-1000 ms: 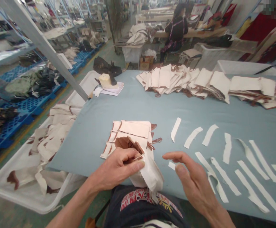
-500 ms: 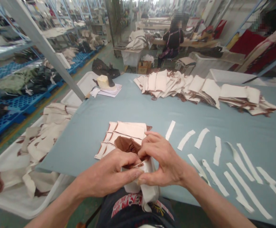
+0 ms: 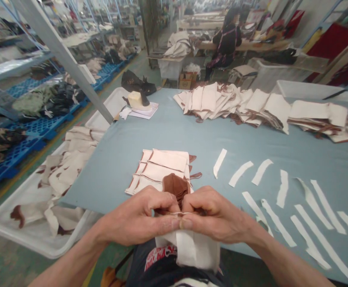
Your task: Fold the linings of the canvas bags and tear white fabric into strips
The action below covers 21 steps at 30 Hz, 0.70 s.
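Observation:
A cream fabric pouch [image 3: 199,249] with a brown lining hangs at the table's near edge, over my lap. My left hand [image 3: 145,215] is closed on its rim, thumb pressed along the cream outside. My right hand [image 3: 212,215] pinches the same rim from the other side, the two thumb tips almost meeting. Between the hands the brown lining [image 3: 176,187] stands up and gapes towards the table. Just beyond lie finished-looking cream pieces with brown edges [image 3: 164,169], stacked flat in overlapping rows.
White strips [image 3: 241,173] are scattered across the right of the blue-green table [image 3: 126,139]. Piles of cream pieces [image 3: 206,97] line its far side. A yellow block [image 3: 136,99] rests on papers at far left. A white bin [image 3: 42,249] holds fabric pieces. A person [image 3: 227,38] sits beyond.
My right hand has lowered and come level with my left, thumbs now together at the rim. The pouch's cream side has turned to face me more, and the view has shifted slightly left.

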### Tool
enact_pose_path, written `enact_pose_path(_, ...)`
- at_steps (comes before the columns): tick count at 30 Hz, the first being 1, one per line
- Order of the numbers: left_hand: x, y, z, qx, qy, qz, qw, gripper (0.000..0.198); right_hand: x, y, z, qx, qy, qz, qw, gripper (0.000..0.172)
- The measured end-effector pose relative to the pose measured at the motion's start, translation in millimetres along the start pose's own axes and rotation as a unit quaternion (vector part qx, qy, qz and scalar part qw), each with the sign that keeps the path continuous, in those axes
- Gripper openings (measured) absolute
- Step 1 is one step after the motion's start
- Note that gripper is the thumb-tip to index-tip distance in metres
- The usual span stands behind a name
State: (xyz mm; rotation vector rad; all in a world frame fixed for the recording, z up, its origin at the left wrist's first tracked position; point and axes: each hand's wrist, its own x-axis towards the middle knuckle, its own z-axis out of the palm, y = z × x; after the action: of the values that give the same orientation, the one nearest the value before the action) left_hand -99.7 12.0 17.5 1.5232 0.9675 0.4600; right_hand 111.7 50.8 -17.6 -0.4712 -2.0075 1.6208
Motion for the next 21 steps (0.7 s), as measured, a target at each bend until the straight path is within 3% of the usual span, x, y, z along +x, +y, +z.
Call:
enact_pose_path(3, 1, -1, 11.4, -0.105, 0.012, 0.035, 0.994, 0.042, -5, -5, 11, 0.111, 0.047, 0.006, 0.993, 0.054)
enact_pose_path(6, 3, -6, 29.2, -0.202, 0.053, 0.054, 0.976, 0.05, -12, -7, 21, 0.123, 0.107, -0.002, 0.987, 0.054)
enact_pose_path(11, 10, -23, 64.4, -0.414, 0.087, 0.017, 0.906, 0.052, -21, -2, 27, 0.061, 0.145, 0.0, 0.987, 0.052)
enact_pose_path(13, 13, -30, 72.2, -0.454, 0.101, 0.002, 0.885, 0.052, -23, 3, 28, 0.063, 0.157, -0.002, 0.985, 0.052)
enact_pose_path(16, 14, -31, 69.3, -0.399, 0.12, 0.001, 0.909, 0.053, -28, 9, 25, 0.083, 0.163, 0.018, 0.983, 0.05)
enact_pose_path(21, 6, -12, 47.2, -0.138, 0.117, 0.042, 0.983, 0.035, -33, -3, 10, 0.018, 0.116, 0.052, 0.992, 0.034)
